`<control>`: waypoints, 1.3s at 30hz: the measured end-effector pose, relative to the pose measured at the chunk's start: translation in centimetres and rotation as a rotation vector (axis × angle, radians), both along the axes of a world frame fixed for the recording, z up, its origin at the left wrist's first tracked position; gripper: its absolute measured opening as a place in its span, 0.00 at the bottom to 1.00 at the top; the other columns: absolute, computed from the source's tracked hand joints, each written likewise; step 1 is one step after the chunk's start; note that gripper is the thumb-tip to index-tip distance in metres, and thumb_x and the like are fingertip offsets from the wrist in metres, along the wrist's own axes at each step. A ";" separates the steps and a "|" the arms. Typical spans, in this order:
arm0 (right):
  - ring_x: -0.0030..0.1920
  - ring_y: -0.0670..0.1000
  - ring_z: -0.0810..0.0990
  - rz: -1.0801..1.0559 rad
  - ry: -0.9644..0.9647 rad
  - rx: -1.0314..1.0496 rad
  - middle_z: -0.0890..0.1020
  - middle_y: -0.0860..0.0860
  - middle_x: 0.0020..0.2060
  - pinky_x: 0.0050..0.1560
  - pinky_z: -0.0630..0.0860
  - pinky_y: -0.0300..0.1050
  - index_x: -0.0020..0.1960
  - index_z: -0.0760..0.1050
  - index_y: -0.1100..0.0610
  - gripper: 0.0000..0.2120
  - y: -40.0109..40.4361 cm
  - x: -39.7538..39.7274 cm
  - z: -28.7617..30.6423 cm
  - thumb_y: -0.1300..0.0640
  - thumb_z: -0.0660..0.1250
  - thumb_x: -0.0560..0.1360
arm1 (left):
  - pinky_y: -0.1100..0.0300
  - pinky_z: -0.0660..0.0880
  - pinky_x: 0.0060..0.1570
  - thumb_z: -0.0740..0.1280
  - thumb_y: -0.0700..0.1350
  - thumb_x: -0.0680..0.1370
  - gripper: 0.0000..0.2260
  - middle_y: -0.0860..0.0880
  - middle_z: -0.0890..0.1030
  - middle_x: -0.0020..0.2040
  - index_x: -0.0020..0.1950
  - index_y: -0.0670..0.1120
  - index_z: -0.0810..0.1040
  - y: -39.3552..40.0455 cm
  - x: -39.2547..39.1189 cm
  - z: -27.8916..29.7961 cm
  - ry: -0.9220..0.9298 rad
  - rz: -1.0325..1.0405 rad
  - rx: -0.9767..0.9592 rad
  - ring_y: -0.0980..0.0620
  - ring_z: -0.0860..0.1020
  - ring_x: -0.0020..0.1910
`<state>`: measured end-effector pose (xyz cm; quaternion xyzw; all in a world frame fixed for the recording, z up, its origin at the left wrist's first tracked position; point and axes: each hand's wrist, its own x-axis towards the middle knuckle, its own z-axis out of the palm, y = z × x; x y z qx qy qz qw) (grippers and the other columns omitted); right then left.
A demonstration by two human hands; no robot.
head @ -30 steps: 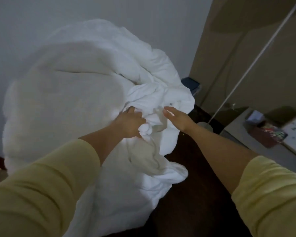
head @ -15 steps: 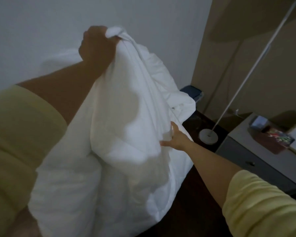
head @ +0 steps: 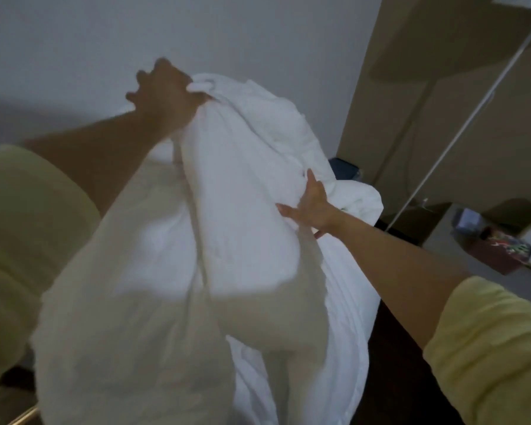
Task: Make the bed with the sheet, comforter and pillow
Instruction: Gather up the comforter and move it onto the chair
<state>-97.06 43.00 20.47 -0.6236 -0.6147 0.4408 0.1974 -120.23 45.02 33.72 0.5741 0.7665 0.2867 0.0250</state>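
A bulky white comforter (head: 233,240) hangs bunched in front of me, filling the middle of the view. My left hand (head: 163,93) is raised high and grips a gathered edge of it at the top. My right hand (head: 311,204) reaches forward lower down, fingers spread and pressed against the comforter's right side. Both my arms wear pale yellow sleeves. The bed, the sheet and the pillow are hidden behind the comforter.
A white wall stands straight ahead. At the right is a beige panel with a white floor lamp pole (head: 460,127) slanting across it. A grey nightstand (head: 460,256) with a small box and papers stands at the right, on dark floor (head: 402,348).
My left hand has lifted the gathered comforter from chest height to high up. My right hand let go of the bunch and moved to press on the comforter's right side.
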 end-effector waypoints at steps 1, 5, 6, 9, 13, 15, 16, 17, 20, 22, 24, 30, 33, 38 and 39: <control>0.71 0.58 0.63 -0.001 0.007 -0.103 0.52 0.50 0.76 0.45 0.77 0.53 0.75 0.32 0.42 0.52 0.1 0.4 0.5 0.43 0.71 0.70 | 0.39 0.63 0.68 0.63 0.59 0.76 0.22 0.41 0.73 0.66 0.61 0.44 0.77 0.5 0.2 1.7 0.020 -0.058 0.025 0.38 0.69 0.67; 0.42 0.53 0.78 -0.009 -0.277 -0.308 0.72 0.58 0.62 0.38 0.79 0.47 0.75 0.56 0.54 0.37 -1.2 3.3 -0.8 0.47 0.70 0.73 | 0.36 0.59 0.69 0.61 0.67 0.71 0.30 0.39 0.76 0.65 0.60 0.43 0.79 2.9 -2.0 1.1 0.001 -0.098 -0.088 0.37 0.71 0.67; 0.44 0.55 0.79 -0.086 -0.296 -0.285 0.75 0.60 0.59 0.42 0.80 0.51 0.71 0.63 0.59 0.31 -1.7 4.1 -1.2 0.48 0.69 0.74 | 0.42 0.65 0.66 0.60 0.68 0.69 0.35 0.36 0.77 0.63 0.59 0.40 0.78 3.1 -2.6 -0.5 -0.053 -0.141 -0.154 0.37 0.73 0.65; 0.54 0.63 0.80 -0.358 -0.248 -0.073 0.79 0.64 0.56 0.51 0.80 0.59 0.63 0.73 0.65 0.19 -2.2 7.0 1.0 0.54 0.64 0.78 | 0.60 0.65 0.48 0.64 0.56 0.77 0.27 0.33 0.77 0.60 0.58 0.31 0.77 2.7 -2.8 -5.0 -0.137 -0.173 -0.451 0.38 0.76 0.60; 0.48 0.62 0.83 -0.486 -0.297 0.493 0.84 0.64 0.46 0.52 0.80 0.56 0.50 0.80 0.65 0.12 0.8 7.2 12.1 0.61 0.62 0.75 | 0.61 0.65 0.49 0.64 0.48 0.79 0.23 0.37 0.76 0.62 0.65 0.31 0.72 1.7 -2.0 -7.0 -0.364 -0.198 -0.595 0.39 0.74 0.62; 0.51 0.61 0.82 -0.351 -0.340 0.735 0.84 0.62 0.47 0.53 0.77 0.50 0.44 0.78 0.63 0.08 2.8 2.8 18.2 0.60 0.62 0.73 | 0.61 0.68 0.37 0.64 0.45 0.80 0.18 0.38 0.77 0.47 0.58 0.30 0.75 1.2 -2.7 -5.8 -0.512 -0.142 -0.505 0.40 0.75 0.45; 0.52 0.60 0.81 -0.262 -0.382 0.820 0.83 0.61 0.48 0.52 0.75 0.47 0.41 0.75 0.61 0.06 4.0 -0.3 20.6 0.60 0.61 0.74 | 0.63 0.68 0.30 0.63 0.43 0.80 0.14 0.40 0.76 0.39 0.49 0.31 0.77 0.8 -3.7 -4.9 -0.589 -0.111 -0.443 0.44 0.73 0.36; 0.54 0.59 0.80 -0.200 -0.406 0.888 0.82 0.61 0.50 0.51 0.73 0.46 0.40 0.73 0.59 0.07 5.0 -3.4 22.6 0.60 0.60 0.75 | 0.65 0.68 0.26 0.62 0.42 0.81 0.13 0.42 0.74 0.32 0.41 0.35 0.76 0.5 -4.8 -4.1 -0.679 -0.098 -0.384 0.47 0.72 0.31; 0.58 0.58 0.77 -0.070 -0.326 0.968 0.79 0.60 0.56 0.50 0.70 0.44 0.41 0.69 0.56 0.05 8.5 -12.0 25.6 0.61 0.59 0.76 | 0.60 0.73 0.34 0.57 0.36 0.82 0.14 0.44 0.80 0.23 0.37 0.35 0.73 -0.3 -10.0 -2.2 -0.898 -0.026 -0.215 0.48 0.79 0.29; 0.63 0.58 0.73 0.045 -0.105 0.907 0.73 0.61 0.63 0.58 0.69 0.44 0.61 0.68 0.62 0.13 10.8 -17.5 25.2 0.61 0.59 0.78 | 0.55 0.75 0.49 0.58 0.28 0.79 0.07 0.38 0.85 0.37 0.50 0.25 0.74 -1.0 -13.4 -2.3 -0.953 0.003 -0.176 0.41 0.81 0.46; 0.74 0.56 0.61 0.212 -0.016 0.759 0.60 0.60 0.73 0.70 0.59 0.43 0.74 0.54 0.61 0.28 12.1 -20.7 21.6 0.58 0.61 0.78 | 0.67 0.78 0.37 0.55 0.27 0.79 0.09 0.42 0.83 0.29 0.51 0.24 0.73 -1.2 -15.4 -4.0 -1.028 -0.014 -0.172 0.50 0.82 0.40; 0.78 0.51 0.47 0.673 -0.416 0.162 0.50 0.51 0.78 0.76 0.45 0.47 0.78 0.47 0.53 0.26 13.0 -20.6 3.8 0.49 0.50 0.83 | 0.64 0.75 0.25 0.56 0.32 0.80 0.12 0.44 0.81 0.28 0.39 0.36 0.74 -1.3 -17.2 -13.5 -1.169 0.097 -0.341 0.44 0.82 0.37; 0.78 0.50 0.50 0.653 -0.407 0.078 0.51 0.48 0.78 0.77 0.45 0.48 0.78 0.48 0.48 0.26 12.5 -19.1 3.1 0.45 0.49 0.82 | 0.66 0.77 0.28 0.57 0.32 0.80 0.12 0.43 0.82 0.28 0.40 0.36 0.76 -1.6 -16.1 -14.0 -1.195 0.079 -0.345 0.53 0.83 0.30; 0.76 0.49 0.56 0.582 -0.303 0.154 0.59 0.47 0.76 0.76 0.49 0.45 0.77 0.53 0.48 0.24 10.6 -17.8 5.4 0.47 0.51 0.82 | 0.67 0.72 0.24 0.55 0.34 0.78 0.13 0.42 0.79 0.26 0.35 0.38 0.73 -2.0 -14.3 -10.1 -1.179 0.122 -0.268 0.50 0.76 0.22; 0.76 0.50 0.56 0.575 -0.295 0.166 0.59 0.47 0.76 0.76 0.49 0.46 0.77 0.54 0.48 0.24 10.1 -17.3 5.8 0.46 0.51 0.82 | 0.63 0.73 0.33 0.55 0.35 0.78 0.12 0.40 0.82 0.34 0.41 0.36 0.76 -1.7 -14.0 -9.1 -1.099 0.160 -0.175 0.48 0.77 0.31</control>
